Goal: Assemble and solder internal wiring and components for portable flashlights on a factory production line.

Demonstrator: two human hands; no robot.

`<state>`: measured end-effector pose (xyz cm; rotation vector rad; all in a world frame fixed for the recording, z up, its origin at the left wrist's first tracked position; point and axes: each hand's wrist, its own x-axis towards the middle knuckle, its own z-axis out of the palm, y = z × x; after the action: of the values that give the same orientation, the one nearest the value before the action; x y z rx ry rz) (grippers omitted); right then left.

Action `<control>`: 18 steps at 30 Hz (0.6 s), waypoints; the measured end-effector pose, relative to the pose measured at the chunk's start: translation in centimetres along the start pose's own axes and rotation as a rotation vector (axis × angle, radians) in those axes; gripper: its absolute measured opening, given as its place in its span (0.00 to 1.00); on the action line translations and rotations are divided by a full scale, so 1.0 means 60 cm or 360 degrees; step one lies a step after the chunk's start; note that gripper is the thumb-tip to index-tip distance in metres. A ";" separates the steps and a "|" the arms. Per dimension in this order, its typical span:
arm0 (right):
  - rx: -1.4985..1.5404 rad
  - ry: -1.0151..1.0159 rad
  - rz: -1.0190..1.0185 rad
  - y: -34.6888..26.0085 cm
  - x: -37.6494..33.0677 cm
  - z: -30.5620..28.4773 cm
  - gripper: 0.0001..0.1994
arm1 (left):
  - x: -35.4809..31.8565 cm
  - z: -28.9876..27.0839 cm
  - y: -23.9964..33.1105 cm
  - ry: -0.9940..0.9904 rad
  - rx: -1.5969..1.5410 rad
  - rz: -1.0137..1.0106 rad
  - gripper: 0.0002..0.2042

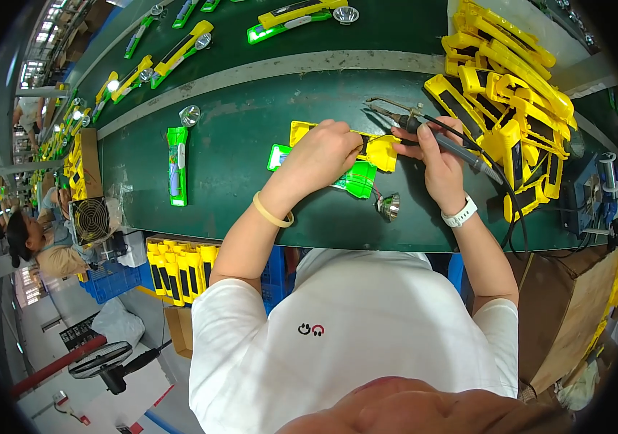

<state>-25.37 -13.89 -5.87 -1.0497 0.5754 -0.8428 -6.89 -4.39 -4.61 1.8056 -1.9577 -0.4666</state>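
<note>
Many yellow housings (pixel 511 94) piled beside right hand (pixel 441 163).

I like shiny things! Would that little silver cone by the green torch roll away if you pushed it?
Probably. The silver reflector cone is round and lies on its side, so it would likely curl round. It looks light. A thin wire seems to tether it to the green torch half.

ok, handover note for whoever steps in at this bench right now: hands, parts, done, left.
Left hand: pressed down on the yellow casing, holding it on the green work surface.
Right hand: gripping the soldering iron, tip at the casing's right end.
Under the left hand lies a green part; the silver reflector sits loose beside it on red wires.
Done: cannot tell whether any joint is finished.
Left: reflector not yet fitted, casing open. Stack of yellow casings at right.
</note>
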 end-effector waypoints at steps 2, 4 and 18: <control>-0.0045 0.0013 0.0016 0.008 0.004 -0.003 0.12 | 0.000 0.000 0.002 0.0016 -0.0005 0.0009 0.03; -0.0029 0.0020 0.0016 0.009 0.004 -0.003 0.11 | -0.001 -0.001 0.004 0.0026 -0.0012 0.0015 0.03; -0.0023 0.0041 0.0060 -0.006 -0.016 -0.016 0.11 | -0.004 0.000 0.036 -0.0091 0.0038 -0.0046 0.04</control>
<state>-26.76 -13.71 -5.90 -1.0394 0.6217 -0.8213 -8.71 -3.93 -3.51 1.8571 -1.9854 -0.5115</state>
